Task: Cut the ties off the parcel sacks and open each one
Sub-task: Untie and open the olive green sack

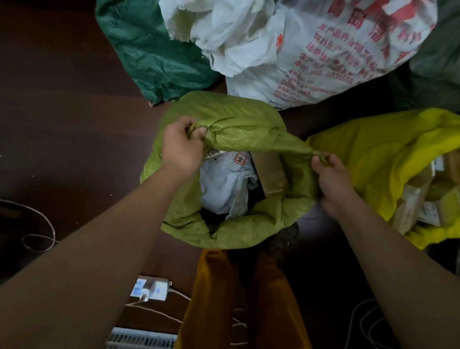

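Olive-green woven plastic fills the middle of the head view: the green sack (234,136), standing on the dark floor (62,120) with its mouth already apart. We have the far rim stretched between both hands. Our left hand (180,145) grips a bunched corner of the rim left of centre, fingers curled round the fabric; our right hand (330,176) pinches the other end right of centre, thumb and fingers closed on a twisted tip. Inside we see a pale mailer (225,185) and a cardboard box (271,172).

To do this step well, we judge we should pull both hands outward and away together, then fold the rim down over the outside so the mouth stays wide. Keeping the pull even should stop the sack from tipping.

At right the yellow sack (384,159) lies open, with boxes showing. Upper frame holds a white sack (302,42) and a dark green sack (148,38); whether these are tied we cannot tell. No cutter shows. String (40,222) lies lower left.
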